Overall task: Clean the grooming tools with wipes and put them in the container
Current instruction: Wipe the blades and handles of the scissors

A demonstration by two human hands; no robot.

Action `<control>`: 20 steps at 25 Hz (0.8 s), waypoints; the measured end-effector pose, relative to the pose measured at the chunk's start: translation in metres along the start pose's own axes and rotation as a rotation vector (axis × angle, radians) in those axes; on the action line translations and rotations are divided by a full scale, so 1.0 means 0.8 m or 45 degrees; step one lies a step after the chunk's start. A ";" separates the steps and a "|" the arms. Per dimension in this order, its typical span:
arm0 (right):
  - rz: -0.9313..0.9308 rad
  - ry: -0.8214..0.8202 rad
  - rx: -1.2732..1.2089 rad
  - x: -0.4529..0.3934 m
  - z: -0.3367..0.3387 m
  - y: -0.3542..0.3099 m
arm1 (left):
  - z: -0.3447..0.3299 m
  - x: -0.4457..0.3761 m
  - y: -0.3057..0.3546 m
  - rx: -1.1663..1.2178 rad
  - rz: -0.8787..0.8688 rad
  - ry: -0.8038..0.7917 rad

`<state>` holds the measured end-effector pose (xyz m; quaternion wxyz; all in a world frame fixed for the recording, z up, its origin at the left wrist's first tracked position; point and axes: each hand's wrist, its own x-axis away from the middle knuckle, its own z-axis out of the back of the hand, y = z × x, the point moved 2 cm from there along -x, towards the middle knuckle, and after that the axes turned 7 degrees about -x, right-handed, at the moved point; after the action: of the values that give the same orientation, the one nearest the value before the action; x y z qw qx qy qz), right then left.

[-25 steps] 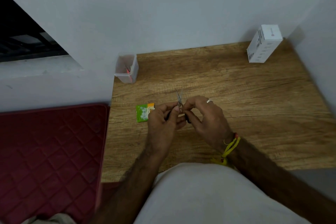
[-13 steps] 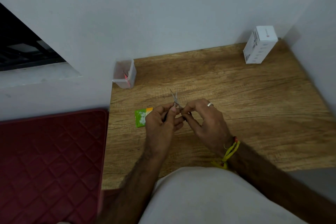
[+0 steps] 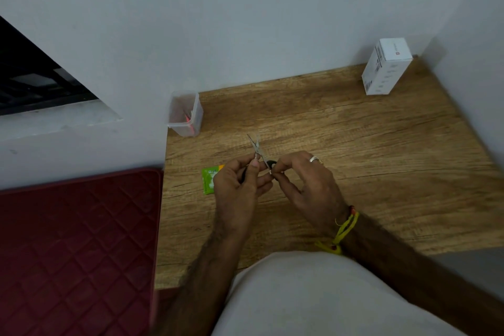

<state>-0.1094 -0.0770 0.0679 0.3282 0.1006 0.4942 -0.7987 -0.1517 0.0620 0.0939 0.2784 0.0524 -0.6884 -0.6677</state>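
Small metal scissors (image 3: 256, 147) with black handles are held above the wooden table, blades apart and pointing away from me. My left hand (image 3: 236, 188) grips one handle, thumb near the pivot. My right hand (image 3: 305, 185) pinches the other black handle loop together with a tiny white scrap, perhaps a wipe; I cannot tell for sure. A green wipe sachet (image 3: 209, 180) lies on the table, partly hidden behind my left hand. The clear plastic container (image 3: 186, 114) stands at the table's far left corner by the wall, with a thin red item inside.
A white carton box (image 3: 386, 66) stands at the far right corner against the wall. The wooden table (image 3: 354, 150) is bounded by walls behind and on the right. A dark red quilted cushion (image 3: 73, 248) lies to the left of the table.
The scissor blades have spread apart and tilted slightly left. Both hands have stayed on the handles, nearly in place.
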 end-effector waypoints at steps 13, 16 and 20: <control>-0.020 0.043 -0.042 0.007 0.005 0.001 | 0.000 -0.005 0.000 0.051 -0.025 0.072; -0.022 0.050 -0.063 0.008 0.004 0.002 | 0.000 -0.006 0.000 0.061 -0.026 0.081; 0.033 0.009 -0.037 0.008 -0.005 -0.001 | 0.000 -0.007 -0.002 0.071 -0.021 0.093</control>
<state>-0.1154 -0.0761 0.0640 0.3382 0.1052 0.5054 -0.7868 -0.1479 0.0645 0.0909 0.2964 0.0902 -0.6955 -0.6483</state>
